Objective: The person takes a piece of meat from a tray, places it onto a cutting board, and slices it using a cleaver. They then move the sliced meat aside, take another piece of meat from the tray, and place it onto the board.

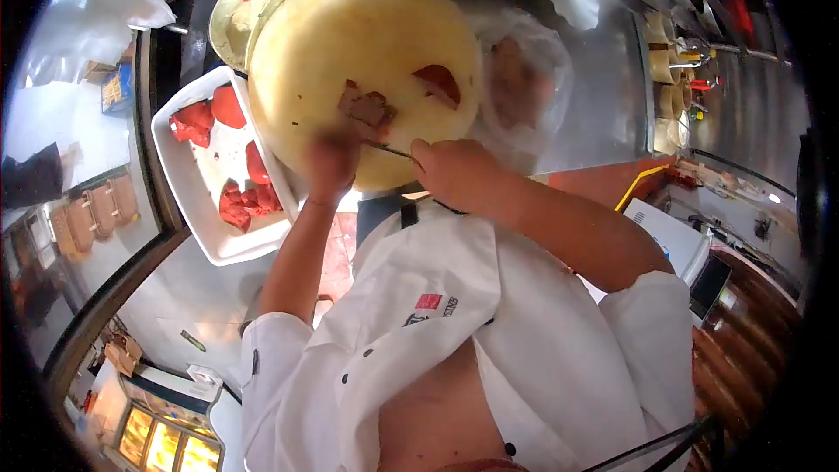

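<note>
Right hand (454, 168) grips a knife (389, 150) over the round board (384, 17)! Left hand (334, 157) blurs near the cut meat (369, 109); fingers, can't tell.

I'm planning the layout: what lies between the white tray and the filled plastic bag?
In the head view, the round board lies between tray and bag, bearing reddish pieces.

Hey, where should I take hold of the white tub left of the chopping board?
I'd grip the white tub at both short ends, far rim and near rim, coming from its left: it's longer than wide, so that should keep the red pieces inside level, and its right long side sits close to the chopping board.
</note>
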Demonstrator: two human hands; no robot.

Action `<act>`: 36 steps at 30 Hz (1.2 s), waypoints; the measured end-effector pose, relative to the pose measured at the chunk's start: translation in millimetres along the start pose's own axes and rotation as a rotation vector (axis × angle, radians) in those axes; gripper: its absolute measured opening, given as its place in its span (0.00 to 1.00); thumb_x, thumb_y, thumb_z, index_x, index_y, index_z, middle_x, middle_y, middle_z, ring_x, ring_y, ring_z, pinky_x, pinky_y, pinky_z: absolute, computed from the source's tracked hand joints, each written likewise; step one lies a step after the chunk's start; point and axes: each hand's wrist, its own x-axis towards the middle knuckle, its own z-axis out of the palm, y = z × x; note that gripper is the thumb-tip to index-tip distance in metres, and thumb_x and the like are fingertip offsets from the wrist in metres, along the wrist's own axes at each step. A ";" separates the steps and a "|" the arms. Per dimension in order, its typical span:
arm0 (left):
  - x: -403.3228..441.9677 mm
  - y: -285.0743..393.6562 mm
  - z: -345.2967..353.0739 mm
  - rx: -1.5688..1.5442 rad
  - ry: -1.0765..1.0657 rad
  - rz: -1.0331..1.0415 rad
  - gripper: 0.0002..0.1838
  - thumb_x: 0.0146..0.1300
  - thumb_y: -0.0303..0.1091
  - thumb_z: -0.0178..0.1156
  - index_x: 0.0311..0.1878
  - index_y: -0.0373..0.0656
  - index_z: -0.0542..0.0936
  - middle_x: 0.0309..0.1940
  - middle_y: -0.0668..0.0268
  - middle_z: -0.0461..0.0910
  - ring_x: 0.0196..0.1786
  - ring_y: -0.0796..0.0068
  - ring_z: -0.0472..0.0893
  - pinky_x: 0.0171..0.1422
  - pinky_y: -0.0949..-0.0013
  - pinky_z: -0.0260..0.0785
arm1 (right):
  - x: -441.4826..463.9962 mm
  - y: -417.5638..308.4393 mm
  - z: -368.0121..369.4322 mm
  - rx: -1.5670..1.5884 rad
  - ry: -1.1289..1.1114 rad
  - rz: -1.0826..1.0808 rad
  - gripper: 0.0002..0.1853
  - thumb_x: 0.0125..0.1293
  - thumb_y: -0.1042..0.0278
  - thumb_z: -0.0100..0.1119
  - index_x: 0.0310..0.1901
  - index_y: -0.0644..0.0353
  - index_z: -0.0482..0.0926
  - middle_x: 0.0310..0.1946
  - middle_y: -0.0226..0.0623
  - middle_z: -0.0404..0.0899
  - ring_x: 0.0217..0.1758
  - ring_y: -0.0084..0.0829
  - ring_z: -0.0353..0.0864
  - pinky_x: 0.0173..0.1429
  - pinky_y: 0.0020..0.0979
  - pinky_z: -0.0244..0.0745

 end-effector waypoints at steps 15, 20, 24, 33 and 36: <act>6.6 0.2 -2.5 0.107 -0.044 0.022 0.13 0.61 0.24 0.62 0.50 0.38 0.81 0.52 0.51 0.81 0.56 0.45 0.77 0.65 0.46 0.67 | 17.5 -8.6 11.6 0.032 -0.134 0.037 0.10 0.74 0.64 0.51 0.41 0.64 0.71 0.29 0.55 0.85 0.34 0.57 0.87 0.38 0.53 0.83; 4.9 -2.2 -0.1 0.090 0.023 0.069 0.11 0.63 0.23 0.60 0.49 0.38 0.80 0.52 0.50 0.81 0.55 0.44 0.77 0.64 0.46 0.67 | 24.6 -9.2 31.0 0.098 -0.078 0.059 0.09 0.74 0.64 0.51 0.41 0.63 0.71 0.27 0.55 0.84 0.34 0.57 0.88 0.38 0.53 0.83; -2.0 -6.8 10.5 -0.106 0.176 0.024 0.10 0.63 0.24 0.61 0.48 0.38 0.79 0.53 0.48 0.81 0.54 0.44 0.78 0.62 0.46 0.68 | 25.8 -6.2 40.6 0.056 -0.076 0.043 0.10 0.74 0.63 0.52 0.41 0.62 0.71 0.27 0.54 0.84 0.33 0.57 0.87 0.38 0.53 0.83; 2.9 0.7 3.0 -0.080 0.172 -0.026 0.10 0.61 0.25 0.65 0.46 0.45 0.81 0.50 0.58 0.80 0.56 0.50 0.78 0.65 0.53 0.69 | 34.8 37.8 69.6 0.174 0.240 -0.048 0.14 0.73 0.56 0.57 0.39 0.60 0.76 0.29 0.52 0.84 0.33 0.57 0.85 0.40 0.55 0.80; 2.8 1.9 0.8 -0.049 0.178 -0.013 0.10 0.61 0.25 0.66 0.46 0.46 0.81 0.50 0.58 0.80 0.56 0.51 0.77 0.65 0.53 0.69 | 32.2 45.2 53.0 0.233 0.135 0.006 0.15 0.73 0.54 0.57 0.37 0.59 0.77 0.30 0.52 0.84 0.35 0.58 0.84 0.41 0.56 0.78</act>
